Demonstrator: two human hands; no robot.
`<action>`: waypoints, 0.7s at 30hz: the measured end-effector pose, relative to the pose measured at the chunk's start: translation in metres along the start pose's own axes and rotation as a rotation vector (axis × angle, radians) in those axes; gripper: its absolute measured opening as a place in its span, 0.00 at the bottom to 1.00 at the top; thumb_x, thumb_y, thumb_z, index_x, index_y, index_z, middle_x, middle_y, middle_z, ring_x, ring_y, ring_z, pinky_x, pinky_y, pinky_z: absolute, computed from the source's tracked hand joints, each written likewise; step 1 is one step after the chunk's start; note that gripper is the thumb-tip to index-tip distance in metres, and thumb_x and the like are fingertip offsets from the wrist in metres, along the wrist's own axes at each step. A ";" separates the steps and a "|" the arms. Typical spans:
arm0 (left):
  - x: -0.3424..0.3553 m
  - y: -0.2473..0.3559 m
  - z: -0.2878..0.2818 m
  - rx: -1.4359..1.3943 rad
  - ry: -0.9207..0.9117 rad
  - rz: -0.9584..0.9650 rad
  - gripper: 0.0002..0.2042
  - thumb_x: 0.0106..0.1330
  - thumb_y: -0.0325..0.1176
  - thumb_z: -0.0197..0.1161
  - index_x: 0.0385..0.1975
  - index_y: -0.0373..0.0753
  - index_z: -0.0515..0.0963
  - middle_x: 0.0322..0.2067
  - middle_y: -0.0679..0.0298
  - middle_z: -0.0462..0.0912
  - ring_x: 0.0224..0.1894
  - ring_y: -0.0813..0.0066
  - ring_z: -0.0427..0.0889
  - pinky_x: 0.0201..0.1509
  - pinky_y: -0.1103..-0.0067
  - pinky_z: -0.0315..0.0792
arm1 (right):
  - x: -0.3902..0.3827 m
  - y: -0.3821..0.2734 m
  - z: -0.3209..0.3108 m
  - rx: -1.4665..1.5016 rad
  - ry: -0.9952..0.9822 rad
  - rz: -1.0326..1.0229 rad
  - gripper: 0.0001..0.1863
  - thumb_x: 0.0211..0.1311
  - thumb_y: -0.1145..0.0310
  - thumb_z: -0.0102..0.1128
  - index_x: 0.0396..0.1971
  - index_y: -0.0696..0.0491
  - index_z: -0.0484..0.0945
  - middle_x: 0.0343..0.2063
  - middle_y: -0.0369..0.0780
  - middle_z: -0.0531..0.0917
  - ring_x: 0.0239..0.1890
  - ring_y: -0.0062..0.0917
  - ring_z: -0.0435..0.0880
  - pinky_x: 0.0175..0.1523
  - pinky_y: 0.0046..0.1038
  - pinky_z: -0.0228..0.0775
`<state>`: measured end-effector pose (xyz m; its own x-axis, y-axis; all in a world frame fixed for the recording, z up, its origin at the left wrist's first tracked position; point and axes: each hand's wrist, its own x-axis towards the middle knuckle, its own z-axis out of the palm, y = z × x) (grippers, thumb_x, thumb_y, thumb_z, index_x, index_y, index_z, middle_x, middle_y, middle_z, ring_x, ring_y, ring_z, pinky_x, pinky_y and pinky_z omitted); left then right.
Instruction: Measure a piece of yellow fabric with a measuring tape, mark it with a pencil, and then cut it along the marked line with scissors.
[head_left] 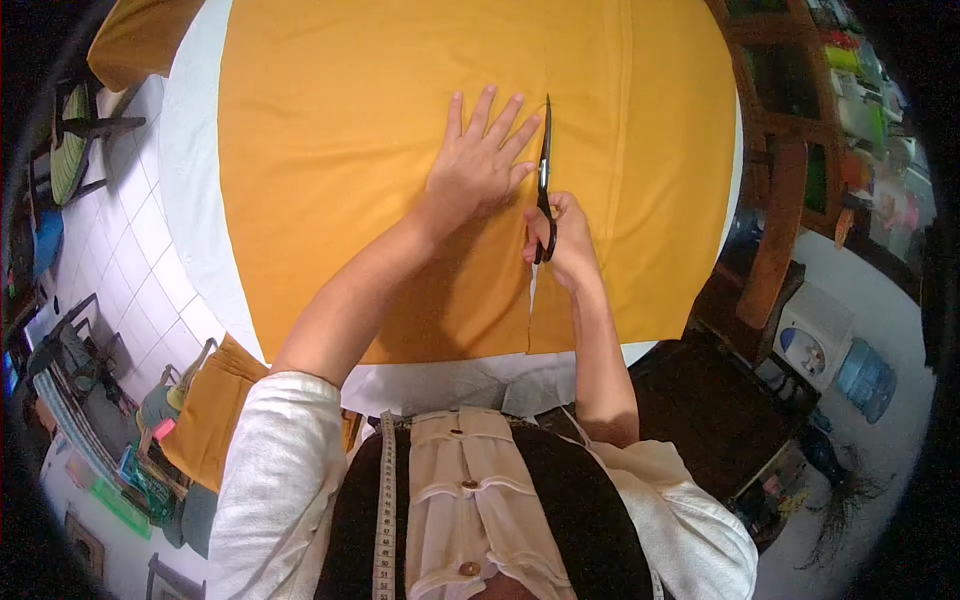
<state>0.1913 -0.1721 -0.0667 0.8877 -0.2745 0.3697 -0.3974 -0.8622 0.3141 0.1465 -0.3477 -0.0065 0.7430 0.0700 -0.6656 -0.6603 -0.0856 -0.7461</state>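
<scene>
A broad mustard-yellow cloth [330, 140] lies spread over a white cover [195, 170] on the table. On the cloth, my left hand [478, 165] rests flat with its fingers spread, just left of the blades. My right hand [570, 240] grips the black handles of a pair of scissors [545, 165]. Their blades point away from me and look nearly closed. Behind the handles, a narrow slit runs back to the cloth's near edge, with white showing through. A faint line continues on the cloth beyond the scissor tips.
A measuring tape [385, 500] hangs down my front. More mustard cloth [215, 410] drapes at the lower left, near chairs. To the right stand a dark wooden chair [775, 240] and a blue water jug [865, 380]. White floor tiles [150, 240] show on the left.
</scene>
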 end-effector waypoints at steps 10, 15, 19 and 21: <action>0.000 -0.003 0.001 0.008 0.000 0.000 0.29 0.71 0.52 0.55 0.68 0.45 0.71 0.73 0.54 0.63 0.76 0.44 0.56 0.75 0.43 0.48 | 0.001 0.009 -0.003 -0.008 -0.008 -0.032 0.22 0.64 0.62 0.71 0.42 0.60 0.68 0.21 0.37 0.74 0.14 0.19 0.73 0.19 0.22 0.67; 0.002 -0.001 0.004 0.004 0.059 0.023 0.29 0.69 0.51 0.57 0.66 0.41 0.73 0.70 0.54 0.68 0.73 0.42 0.59 0.74 0.42 0.51 | 0.012 0.001 -0.007 0.023 -0.024 -0.012 0.24 0.62 0.64 0.74 0.43 0.60 0.66 0.19 0.38 0.76 0.12 0.20 0.71 0.17 0.22 0.65; 0.000 -0.004 0.006 -0.025 0.040 0.008 0.29 0.71 0.51 0.55 0.67 0.41 0.71 0.70 0.56 0.67 0.74 0.45 0.58 0.75 0.44 0.49 | 0.006 0.000 -0.005 -0.018 -0.027 -0.017 0.22 0.64 0.63 0.72 0.42 0.61 0.67 0.21 0.38 0.75 0.13 0.19 0.73 0.18 0.21 0.67; 0.006 -0.006 0.007 -0.036 0.037 0.005 0.29 0.71 0.51 0.54 0.67 0.41 0.71 0.71 0.57 0.67 0.75 0.46 0.58 0.75 0.44 0.48 | 0.004 0.000 -0.005 -0.032 -0.026 -0.021 0.22 0.65 0.62 0.71 0.42 0.61 0.68 0.21 0.38 0.74 0.14 0.19 0.73 0.19 0.21 0.67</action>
<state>0.2002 -0.1715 -0.0726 0.8770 -0.2621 0.4027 -0.4103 -0.8447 0.3437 0.1503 -0.3523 -0.0090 0.7531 0.0980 -0.6505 -0.6406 -0.1158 -0.7591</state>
